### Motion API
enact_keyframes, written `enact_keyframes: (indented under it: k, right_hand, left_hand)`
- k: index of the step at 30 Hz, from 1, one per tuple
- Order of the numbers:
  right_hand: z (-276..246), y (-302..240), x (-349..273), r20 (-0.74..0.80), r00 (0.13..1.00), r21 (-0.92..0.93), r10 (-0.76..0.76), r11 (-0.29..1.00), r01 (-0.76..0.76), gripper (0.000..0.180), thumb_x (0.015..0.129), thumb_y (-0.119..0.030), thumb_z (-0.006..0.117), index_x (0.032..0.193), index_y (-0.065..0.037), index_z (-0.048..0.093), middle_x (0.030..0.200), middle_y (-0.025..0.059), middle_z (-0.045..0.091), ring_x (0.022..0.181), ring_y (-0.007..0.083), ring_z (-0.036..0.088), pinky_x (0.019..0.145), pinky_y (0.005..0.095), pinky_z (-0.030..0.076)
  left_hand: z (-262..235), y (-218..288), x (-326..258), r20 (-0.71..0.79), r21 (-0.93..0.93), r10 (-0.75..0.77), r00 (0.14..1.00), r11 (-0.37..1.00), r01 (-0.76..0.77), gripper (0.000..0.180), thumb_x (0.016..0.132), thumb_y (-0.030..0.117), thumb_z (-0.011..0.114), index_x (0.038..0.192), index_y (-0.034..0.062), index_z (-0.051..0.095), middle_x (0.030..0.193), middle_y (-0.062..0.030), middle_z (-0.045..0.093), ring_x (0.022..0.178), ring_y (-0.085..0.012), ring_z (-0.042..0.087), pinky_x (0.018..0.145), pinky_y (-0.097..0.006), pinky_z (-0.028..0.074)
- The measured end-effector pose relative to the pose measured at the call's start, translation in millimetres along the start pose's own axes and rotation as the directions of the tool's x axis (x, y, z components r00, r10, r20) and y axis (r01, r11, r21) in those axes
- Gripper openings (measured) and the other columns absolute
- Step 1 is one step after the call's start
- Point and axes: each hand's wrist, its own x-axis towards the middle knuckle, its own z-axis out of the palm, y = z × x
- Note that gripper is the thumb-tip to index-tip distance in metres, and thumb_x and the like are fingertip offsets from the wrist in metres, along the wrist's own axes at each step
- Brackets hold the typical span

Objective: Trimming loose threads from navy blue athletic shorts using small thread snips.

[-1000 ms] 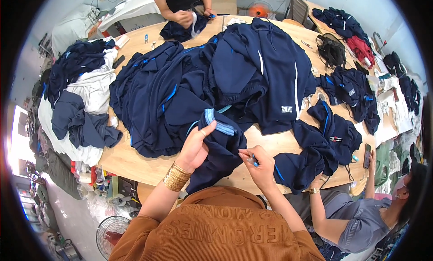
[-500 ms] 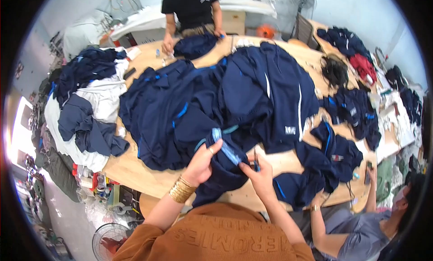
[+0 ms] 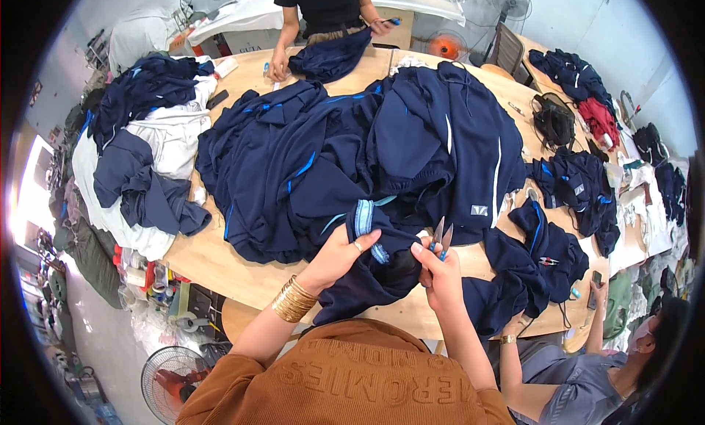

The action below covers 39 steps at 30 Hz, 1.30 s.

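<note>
Wooden worktable [image 3: 220, 260] is bearing heaped clothing. At lower centre, the left hand [image 3: 339, 254] is gripping a soft, light navy garment [image 3: 367, 278]; the right hand [image 3: 439, 272] is pinching thread snips [image 3: 442, 235]. Hold it bunched near the blue trim [image 3: 363, 219].

thread snips [image 3: 442, 236] raised upright | right hand [image 3: 440, 274] lifted nearer light-blue waistband [image 3: 365, 221]
</note>
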Motion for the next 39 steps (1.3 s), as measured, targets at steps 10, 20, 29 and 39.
enact_keyframes:
  k: [10, 20, 29, 39]
  right_hand:
    - [-11.6, 5.0, -2.0, 0.002, 1.0, -0.03, -0.001, 1.0, 0.001, 0.013, 0.08, -0.016, 0.066, 0.079, -0.012, 0.054, 0.06, -0.0111, 0.042, 0.043, -0.0014, 0.029, 0.039, 0.0164, 0.019]
    - [-12.3, 10.1, 3.1, 0.036, 0.993, -0.239, -0.112, 0.964, 0.117, 0.009, 0.08, -0.012, 0.066, 0.08, -0.006, 0.058, 0.061, -0.0079, 0.046, 0.049, 0.0011, 0.037, 0.045, 0.0168, 0.027]
    - [-12.8, 11.8, 2.5, 0.11, 0.873, -0.416, -0.475, 0.776, 0.475, 0.004, 0.08, -0.003, 0.062, 0.083, -0.001, 0.06, 0.074, -0.0026, 0.054, 0.062, 0.0022, 0.041, 0.056, 0.0172, 0.031]
    - [-2.8, 9.5, -6.5, 0.247, 0.78, -0.48, -0.575, 0.626, 0.614, 0.017, 0.076, -0.013, 0.068, 0.09, -0.005, 0.063, 0.083, 0.0064, 0.058, 0.076, 0.019, 0.056, 0.065, 0.0286, 0.045]
  left_hand:
    - [0.5, 11.6, -6.7, 0.032, -0.3, -0.228, 0.973, 0.926, 0.227, 0.021, 0.088, 0.02, 0.058, 0.1, 0.002, 0.058, 0.097, -0.0012, 0.061, 0.09, -0.0081, 0.054, 0.082, -0.025, 0.043]
    - [5.4, 14.5, -6.2, -0.027, -0.4, -0.291, 0.956, 0.88, 0.257, 0.024, 0.091, 0.023, 0.052, 0.102, 0.0019, 0.056, 0.099, -0.0036, 0.061, 0.09, -0.0112, 0.057, 0.083, -0.027, 0.046]
    - [-6.6, 6.7, -4.8, 0.065, -0.65, -0.316, 0.946, 0.706, 0.28, 0.026, 0.093, 0.024, 0.048, 0.106, 0.0018, 0.055, 0.104, -0.0077, 0.062, 0.09, -0.016, 0.061, 0.082, -0.031, 0.049]
    - [3.0, -2.1, -6.9, -0.013, 0.212, 0.015, 1.0, 0.977, -0.011, 0.035, 0.082, 0.007, 0.061, 0.115, -0.0016, 0.051, 0.105, -0.0052, 0.059, 0.095, -0.0128, 0.054, 0.086, -0.027, 0.043]
